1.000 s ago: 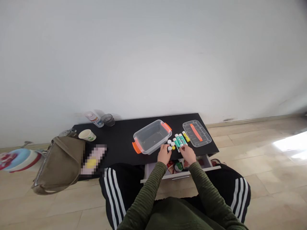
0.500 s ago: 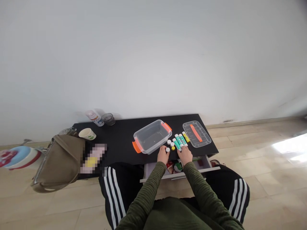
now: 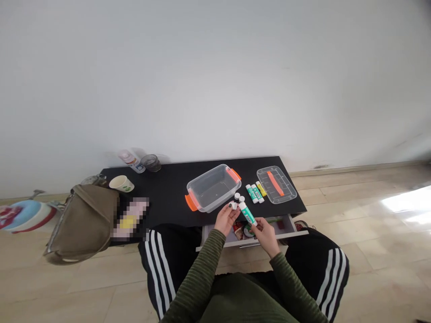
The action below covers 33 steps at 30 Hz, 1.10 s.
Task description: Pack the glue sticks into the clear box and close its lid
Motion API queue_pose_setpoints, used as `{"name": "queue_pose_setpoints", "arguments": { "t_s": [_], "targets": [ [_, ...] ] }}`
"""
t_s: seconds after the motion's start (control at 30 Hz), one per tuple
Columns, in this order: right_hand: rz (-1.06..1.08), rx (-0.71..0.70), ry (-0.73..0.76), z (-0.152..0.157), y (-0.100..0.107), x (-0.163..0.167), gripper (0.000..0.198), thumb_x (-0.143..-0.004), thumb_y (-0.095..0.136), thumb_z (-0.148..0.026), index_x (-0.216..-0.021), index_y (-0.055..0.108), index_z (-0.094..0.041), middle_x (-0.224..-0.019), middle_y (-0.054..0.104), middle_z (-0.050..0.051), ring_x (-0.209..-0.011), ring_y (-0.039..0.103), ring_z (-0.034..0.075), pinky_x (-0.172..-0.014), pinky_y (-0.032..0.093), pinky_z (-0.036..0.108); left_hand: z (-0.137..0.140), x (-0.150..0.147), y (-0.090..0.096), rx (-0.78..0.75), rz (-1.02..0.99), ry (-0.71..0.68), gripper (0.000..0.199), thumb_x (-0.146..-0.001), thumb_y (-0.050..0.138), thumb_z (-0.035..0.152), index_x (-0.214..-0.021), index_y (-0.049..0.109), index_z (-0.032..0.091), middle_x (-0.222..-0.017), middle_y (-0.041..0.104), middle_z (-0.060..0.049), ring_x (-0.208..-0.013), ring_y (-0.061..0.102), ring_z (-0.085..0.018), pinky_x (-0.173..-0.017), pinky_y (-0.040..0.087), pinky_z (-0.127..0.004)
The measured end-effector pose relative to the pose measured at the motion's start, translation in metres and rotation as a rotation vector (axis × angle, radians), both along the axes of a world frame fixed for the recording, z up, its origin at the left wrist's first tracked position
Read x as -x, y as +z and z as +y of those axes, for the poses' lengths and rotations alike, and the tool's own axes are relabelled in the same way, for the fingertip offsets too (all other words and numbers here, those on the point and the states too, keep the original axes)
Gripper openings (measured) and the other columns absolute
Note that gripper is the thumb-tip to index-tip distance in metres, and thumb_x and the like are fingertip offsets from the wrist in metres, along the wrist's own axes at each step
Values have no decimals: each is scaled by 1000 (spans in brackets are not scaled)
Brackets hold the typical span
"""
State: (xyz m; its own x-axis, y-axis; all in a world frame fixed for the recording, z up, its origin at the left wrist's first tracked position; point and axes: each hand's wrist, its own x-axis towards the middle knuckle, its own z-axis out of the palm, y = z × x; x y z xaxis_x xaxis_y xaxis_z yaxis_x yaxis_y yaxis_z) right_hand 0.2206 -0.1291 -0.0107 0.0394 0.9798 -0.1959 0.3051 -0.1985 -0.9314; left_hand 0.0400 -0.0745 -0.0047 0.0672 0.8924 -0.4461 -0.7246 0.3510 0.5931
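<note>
My left hand (image 3: pixel 226 219) pinches a small white cap (image 3: pixel 234 206) between thumb and fingers, its dark hollow side partly showing. My right hand (image 3: pixel 265 231) grips the lower end of a green-and-white glue stick (image 3: pixel 248 213), raised and tilted with its top close to the cap, apart or touching I cannot tell. Two white caps (image 3: pixel 237 196) lie on the black table just beyond. Beside them rest two more green glue sticks (image 3: pixel 252 193) and a yellow glue stick (image 3: pixel 261 189).
A clear plastic box (image 3: pixel 213 188) with orange latches stands behind my hands, its lid (image 3: pixel 276 184) at the right. Below my hands an open drawer (image 3: pixel 286 227) holds packets. Leftward are a paper cup (image 3: pixel 121 183), a glass (image 3: pixel 151 163), a spray can (image 3: pixel 131 161) and a brown bag (image 3: pixel 82 224).
My right hand has lifted one green glue stick from the row toward my left hand. My left hand has picked up a white cap from the table.
</note>
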Motion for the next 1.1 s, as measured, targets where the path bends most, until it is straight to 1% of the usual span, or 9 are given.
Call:
{"name": "queue_pose_setpoints", "arguments": {
  "t_s": [0.13, 0.3, 0.5, 0.67, 0.77, 0.87, 0.93, 1.0, 1.1],
  "targets": [
    [-10, -21, 22, -8, 7, 5, 33, -82, 58, -46, -100, 65, -20, -77, 72, 5, -66, 68, 20, -48, 51, 26, -3, 0, 4, 21, -36, -7, 32, -79, 77, 25, -107, 70, 15, -95, 74, -7, -82, 70, -12, -78, 58, -24],
    [-94, -125, 2, -7, 13, -1, 32, -79, 60, -36, -104, 69, -18, -82, 72, 5, -68, 66, 18, -56, 51, 25, -7, 4, 4, 2, 9, -14, 41, -69, 85, 23, -107, 74, 14, -97, 73, -6, -83, 67, -11, -80, 56, -24],
    [-107, -176, -20, -9, 18, 0, 36, -80, 61, -36, -108, 72, -17, -85, 73, 7, -68, 65, 18, -61, 52, 27, -10, 2, -2, -16, 68, -39, 46, -62, 89, 28, -103, 76, 15, -94, 72, -7, -81, 65, -12, -82, 54, -27],
    [-26, -77, -47, -11, 21, 5, 37, -78, 64, -40, -105, 73, -17, -72, 72, 4, -60, 64, 18, -56, 51, 27, -10, -1, -1, -54, 112, -51, 49, -59, 90, 33, -102, 76, 14, -96, 72, -9, -85, 66, -15, -84, 54, -30],
    [144, 22, -58, -10, 18, 6, 44, -75, 68, -48, -103, 72, -15, -67, 70, 5, -57, 65, 19, -49, 50, 28, -9, -1, 2, -69, 119, -79, 50, -59, 90, 34, -103, 76, 14, -98, 73, -10, -88, 67, -17, -86, 54, -32],
    [281, 86, -61, -7, 12, 7, 50, -68, 73, -55, -97, 70, -14, -67, 70, 5, -56, 65, 20, -46, 49, 27, -6, -3, 2, -80, 114, -104, 51, -59, 91, 35, -102, 75, 14, -99, 73, -10, -87, 67, -16, -86, 53, -32],
    [306, 117, -45, -5, 8, 6, 50, -66, 75, -56, -94, 70, -15, -68, 70, 5, -56, 66, 19, -45, 50, 26, -3, -4, 0, -88, 128, -112, 51, -58, 91, 36, -101, 75, 14, -100, 73, -10, -86, 67, -16, -86, 54, -32],
    [291, 135, -21, -3, 5, 4, 46, -68, 74, -54, -93, 69, -16, -68, 71, 5, -57, 67, 19, -47, 51, 26, 0, -6, -4, -95, 165, -113, 52, -58, 90, 38, -102, 75, 14, -102, 73, -11, -87, 67, -17, -85, 54, -33],
    [229, 112, -17, 3, 1, -3, 43, -71, 71, -54, -93, 67, -17, -68, 70, 4, -60, 68, 20, -51, 52, 27, 6, -10, -9, -113, 277, -114, 55, -61, 88, 42, -107, 73, 15, -106, 73, -12, -88, 67, -18, -81, 55, -32]
  ]
}}
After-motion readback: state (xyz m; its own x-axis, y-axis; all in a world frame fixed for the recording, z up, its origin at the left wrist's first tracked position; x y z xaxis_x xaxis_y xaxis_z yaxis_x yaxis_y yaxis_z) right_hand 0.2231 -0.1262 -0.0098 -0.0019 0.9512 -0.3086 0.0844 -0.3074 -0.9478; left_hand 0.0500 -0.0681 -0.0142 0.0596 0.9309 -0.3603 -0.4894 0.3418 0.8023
